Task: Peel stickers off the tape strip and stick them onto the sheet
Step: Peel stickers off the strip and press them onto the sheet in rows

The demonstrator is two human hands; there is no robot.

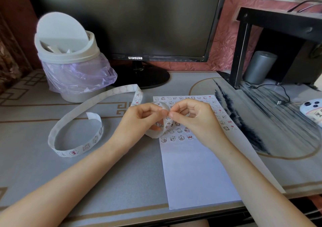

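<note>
Tape strip [108, 93] between left hand [139, 120], right hand [193, 117]

A white swing-lid bin [68, 56] stands left of a dark Samsung monitor [129, 21], a grey cylinder [259, 67] at right

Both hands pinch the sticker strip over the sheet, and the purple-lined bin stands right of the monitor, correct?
No. The head view shows the bin left of the monitor, not right. The left hand and right hand do pinch the sticker strip over the sheet.
</note>
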